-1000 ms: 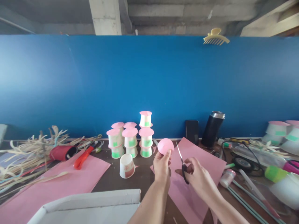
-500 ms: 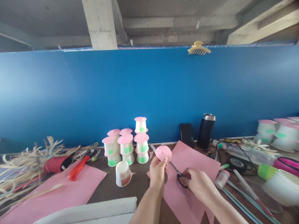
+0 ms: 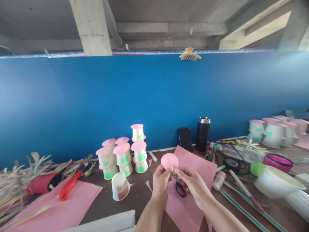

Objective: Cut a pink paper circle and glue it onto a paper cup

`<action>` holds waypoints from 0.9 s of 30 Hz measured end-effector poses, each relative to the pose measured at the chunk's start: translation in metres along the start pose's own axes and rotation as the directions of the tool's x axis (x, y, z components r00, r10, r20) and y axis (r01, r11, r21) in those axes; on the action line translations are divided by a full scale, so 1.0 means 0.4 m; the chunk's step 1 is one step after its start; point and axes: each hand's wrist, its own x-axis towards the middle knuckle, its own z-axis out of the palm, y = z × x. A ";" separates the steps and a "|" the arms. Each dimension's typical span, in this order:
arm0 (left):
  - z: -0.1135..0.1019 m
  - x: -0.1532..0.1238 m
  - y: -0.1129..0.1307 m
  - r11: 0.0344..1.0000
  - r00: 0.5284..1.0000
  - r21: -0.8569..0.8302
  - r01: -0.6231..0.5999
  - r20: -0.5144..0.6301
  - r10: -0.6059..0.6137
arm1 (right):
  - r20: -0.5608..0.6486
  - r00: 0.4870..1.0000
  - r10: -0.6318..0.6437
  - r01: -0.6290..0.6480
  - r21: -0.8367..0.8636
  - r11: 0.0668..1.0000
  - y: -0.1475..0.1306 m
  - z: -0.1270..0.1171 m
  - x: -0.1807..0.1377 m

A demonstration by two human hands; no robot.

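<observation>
A round pink paper disc (image 3: 169,161) is pinched at its lower edge by my left hand (image 3: 161,182). My right hand (image 3: 189,182) has come up beside it, its fingertips close to the same edge. Black-handled scissors (image 3: 180,190) hang below that hand's fingers, with the blades mostly hidden; whether the right fingertips also touch the disc is hard to see. Under both hands lies a large pink paper sheet (image 3: 193,167). To the left, a white paper cup (image 3: 120,187) with red print stands apart from stacked cups (image 3: 138,156) topped with pink discs.
A black flask (image 3: 202,135) and a phone (image 3: 185,139) stand against the blue partition (image 3: 156,96). At left are pink paper (image 3: 79,196), an orange-handled tool (image 3: 69,187) and pale strips (image 3: 14,187). White bowls (image 3: 277,183), pens and more topped cups (image 3: 276,132) crowd the right.
My right hand has moved in to the disc's lower edge, and the scissors now hang down under its fingers. The disc looks turned. The camera view has swung slightly right.
</observation>
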 end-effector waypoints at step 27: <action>0.005 -0.014 -0.001 1.000 0.999 0.006 -0.020 0.039 0.020 | -0.092 0.987 -0.133 0.144 0.135 0.980 0.027 0.021 0.005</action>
